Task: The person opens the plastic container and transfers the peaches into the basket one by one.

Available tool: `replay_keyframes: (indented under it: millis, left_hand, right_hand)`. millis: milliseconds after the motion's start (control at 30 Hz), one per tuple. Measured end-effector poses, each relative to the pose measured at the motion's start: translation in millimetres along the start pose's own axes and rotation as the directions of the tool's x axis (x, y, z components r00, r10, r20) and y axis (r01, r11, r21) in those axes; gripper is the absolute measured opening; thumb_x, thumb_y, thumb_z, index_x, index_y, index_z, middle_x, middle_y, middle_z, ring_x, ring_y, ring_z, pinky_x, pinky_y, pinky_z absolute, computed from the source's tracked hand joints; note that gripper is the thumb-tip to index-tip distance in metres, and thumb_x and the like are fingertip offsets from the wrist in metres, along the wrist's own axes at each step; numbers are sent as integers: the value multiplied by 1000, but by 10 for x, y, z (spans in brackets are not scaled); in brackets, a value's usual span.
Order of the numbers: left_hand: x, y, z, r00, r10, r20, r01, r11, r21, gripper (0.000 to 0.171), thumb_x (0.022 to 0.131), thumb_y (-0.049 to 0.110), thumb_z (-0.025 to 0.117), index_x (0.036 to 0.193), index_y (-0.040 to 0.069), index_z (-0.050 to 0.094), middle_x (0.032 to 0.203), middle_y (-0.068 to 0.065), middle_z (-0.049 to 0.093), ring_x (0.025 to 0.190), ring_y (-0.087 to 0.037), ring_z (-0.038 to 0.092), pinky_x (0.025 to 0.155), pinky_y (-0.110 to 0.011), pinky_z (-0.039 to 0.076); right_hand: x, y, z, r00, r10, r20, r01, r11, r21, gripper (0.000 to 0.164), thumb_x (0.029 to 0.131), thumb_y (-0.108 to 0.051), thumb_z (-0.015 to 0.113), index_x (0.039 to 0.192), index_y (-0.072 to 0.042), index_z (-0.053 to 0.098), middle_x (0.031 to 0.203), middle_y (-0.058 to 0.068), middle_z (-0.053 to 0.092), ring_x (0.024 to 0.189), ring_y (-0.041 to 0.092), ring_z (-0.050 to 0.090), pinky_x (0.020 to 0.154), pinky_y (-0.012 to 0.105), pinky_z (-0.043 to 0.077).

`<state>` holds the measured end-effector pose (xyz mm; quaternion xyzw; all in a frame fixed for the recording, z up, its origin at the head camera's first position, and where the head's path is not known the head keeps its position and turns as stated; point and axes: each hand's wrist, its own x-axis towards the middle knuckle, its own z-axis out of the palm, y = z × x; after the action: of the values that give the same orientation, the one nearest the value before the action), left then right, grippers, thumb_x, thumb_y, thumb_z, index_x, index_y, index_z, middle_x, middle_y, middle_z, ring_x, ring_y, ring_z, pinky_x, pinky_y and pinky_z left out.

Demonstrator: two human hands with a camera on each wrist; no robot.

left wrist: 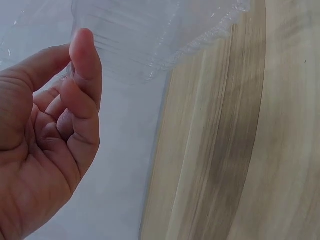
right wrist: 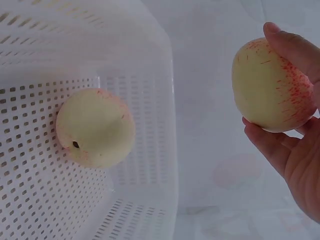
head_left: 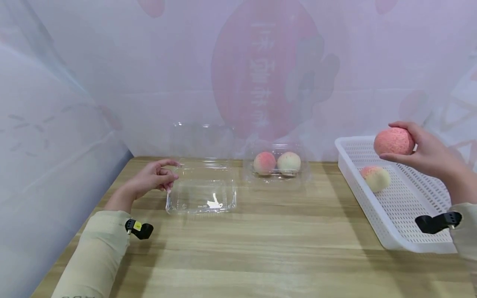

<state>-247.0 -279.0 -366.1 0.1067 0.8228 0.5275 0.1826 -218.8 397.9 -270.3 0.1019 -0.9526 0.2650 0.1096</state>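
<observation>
My right hand (head_left: 428, 153) grips a pink-and-cream peach (head_left: 394, 141) above the white basket, with thumb and fingers round its sides; the right wrist view shows the pale side of this peach (right wrist: 270, 85). One more peach (head_left: 376, 179) lies in the basket under that hand. At the left, an open clear plastic clamshell box (head_left: 201, 194) stands on the table with its lid raised behind. My left hand (head_left: 154, 178) holds the box's left edge with thumb and curled fingers; its rim (left wrist: 160, 70) shows beyond the fingertips in the left wrist view.
A second clear clamshell box (head_left: 275, 180) at the table's back edge holds two peaches (head_left: 265, 163). The white perforated basket (head_left: 367, 215) stands at the right. Behind the wooden table (head_left: 261, 248) hangs a pale printed cloth (head_left: 167, 62).
</observation>
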Motion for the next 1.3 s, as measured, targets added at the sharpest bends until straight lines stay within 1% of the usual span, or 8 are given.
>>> replay_keyframes:
  millis: [267, 567, 667, 900, 967, 1033, 1167, 1300]
  left_hand:
    - [-4, -80, -87, 999, -37, -23, 37, 999, -8, 56, 99, 14, 60, 148, 2, 35, 72, 1, 60, 61, -12, 63, 60, -26, 54]
    - [44, -176, -171, 997, -62, -50, 62, 998, 14, 56, 100, 13, 59, 148, -1, 34, 70, 0, 61, 59, -11, 64, 57, -25, 52]
    - [86, -203, -195, 997, -50, -64, 53, 998, 45, 55, 100, 14, 60, 147, 0, 36, 70, -2, 62, 58, -12, 65, 54, -24, 49]
    - [163, -257, -180, 995, -70, -66, 76, 992, 96, 56, 99, 15, 61, 147, -1, 35, 73, -4, 62, 61, -13, 66, 57, -25, 49]
    - [170, -261, -165, 995, -76, -62, 81, 993, 84, 58, 99, 14, 60, 147, -3, 33, 73, -2, 63, 61, -12, 65, 57, -25, 50]
    - [174, -259, -159, 995, -81, -62, 85, 993, 79, 58, 100, 13, 59, 148, -3, 32, 73, -3, 63, 61, -12, 65, 56, -24, 49]
    - [179, -261, -159, 993, -85, -81, 91, 993, 73, 56, 100, 12, 58, 147, -3, 33, 73, -3, 63, 60, -11, 65, 57, -25, 51]
    - [187, -273, -149, 994, -80, -74, 86, 994, 73, 56, 100, 11, 58, 147, -5, 32, 71, -1, 62, 60, -11, 64, 60, -28, 55]
  right_hand:
    - [-86, 347, 50, 996, 80, -35, -80, 997, 17, 86, 83, -20, 82, 149, 0, 31, 127, 34, 48, 76, -23, 36, 60, 0, 35]
    - [-188, 738, 53, 986, 158, -60, -159, 987, -7, 88, 86, -25, 79, 150, 6, 27, 131, 41, 42, 77, -24, 29, 57, 2, 32]
    - [-194, 837, 69, 981, 187, -50, -188, 982, -16, 88, 87, -27, 77, 149, 10, 25, 131, 43, 41, 84, -5, 47, 57, 5, 32]
    - [-234, 1029, 160, 985, 167, -40, -170, 983, -71, 82, 84, -25, 79, 138, 18, 35, 123, 44, 45, 80, 5, 54, 56, 15, 38]
    - [-259, 1062, 177, 981, 189, -31, -191, 978, -84, 83, 86, -27, 77, 139, 19, 32, 124, 45, 42, 92, 32, 56, 59, 25, 44]
    - [-284, 1096, 189, 975, 221, -10, -221, 972, -80, 86, 90, -29, 74, 142, 19, 25, 128, 46, 37, 101, 57, 44, 63, 42, 51]
    - [-326, 1171, 217, 965, 259, 35, -257, 965, -54, 88, 93, -33, 70, 144, 19, 20, 131, 46, 33, 104, 59, 42, 79, 71, 45]
    - [-381, 1257, 270, 959, 271, 83, -267, 962, -52, 88, 92, -34, 71, 141, 19, 22, 127, 46, 37, 100, 57, 46, 73, 66, 50]
